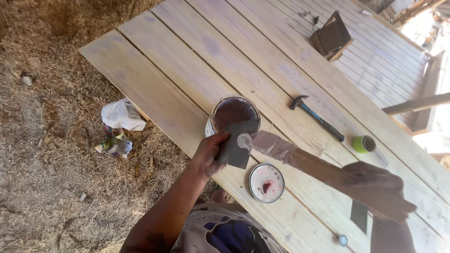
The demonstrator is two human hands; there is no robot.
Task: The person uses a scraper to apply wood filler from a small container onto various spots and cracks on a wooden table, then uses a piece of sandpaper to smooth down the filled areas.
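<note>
Big pale plank tabletop (197,70) filling most of the view, boards running diagonally, faint purple smudges here and there, straw-covered ground (51,154) off to the side. Farther up the planks, a dark wooden box-like piece (332,36) standing open. Closer in, a long flat wooden stick (323,171) held at its lower end in the right hand (375,180), fingers wrapped shut around it, far tip coated in pale pinkish putty and pointing toward the left hand. Left hand (209,154) pinching a dark flat scraper blade (239,143), thumb on top, fingers closed on it, blade edge right up against the putty-smeared tip of the stick, looks like touching. Just behind the scraper, an open round tin (233,114) of dark reddish-brown stuff sitting on the planks near the table edge. Its round lid (266,182) lying flat just below the stick, pale inside with a red blotch in the middle. Hammer (316,117) with a blue-and-black handle lying to the right of the tin, well apart from both hands. White crumpled plastic bag (122,115) plus some colourful scraps on the straw by the table edge. Small green roll (363,144) past the hammer handle. Tiny round cap (343,240) near the bottom edge of the table.
</note>
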